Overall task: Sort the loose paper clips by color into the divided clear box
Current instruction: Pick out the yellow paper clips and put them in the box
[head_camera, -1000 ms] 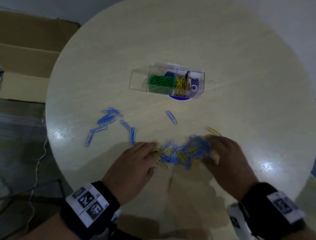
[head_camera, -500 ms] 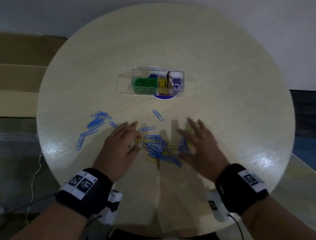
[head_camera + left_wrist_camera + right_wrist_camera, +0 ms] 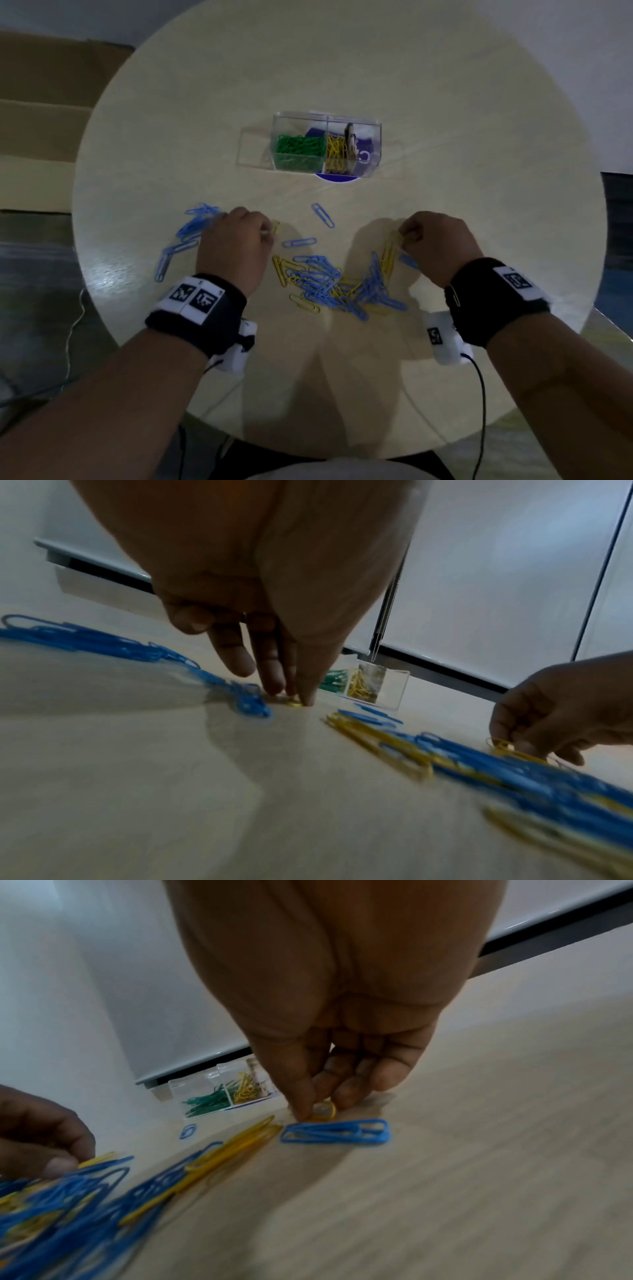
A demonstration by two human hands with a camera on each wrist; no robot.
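The divided clear box (image 3: 371,144) stands mid-table, green clips (image 3: 299,150) in its left compartment and yellow clips (image 3: 335,150) in the one beside it. A mixed pile of blue and yellow clips (image 3: 334,284) lies between my hands. My left hand (image 3: 269,230) pinches one yellow clip (image 3: 294,703) against the table, left of the pile. My right hand (image 3: 403,236) pinches another yellow clip (image 3: 324,1112) at the pile's right edge, just behind a lone blue clip (image 3: 335,1131).
A loose group of blue clips (image 3: 191,229) lies left of my left hand, and two single blue clips (image 3: 322,215) lie between the pile and the box. The round table's edge (image 3: 102,308) is near both wrists. Cardboard (image 3: 41,102) lies beyond it on the left.
Both hands left the middle of the pile and moved apart, the left hand to the left, the right hand to the right. Each now pinches a yellow clip.
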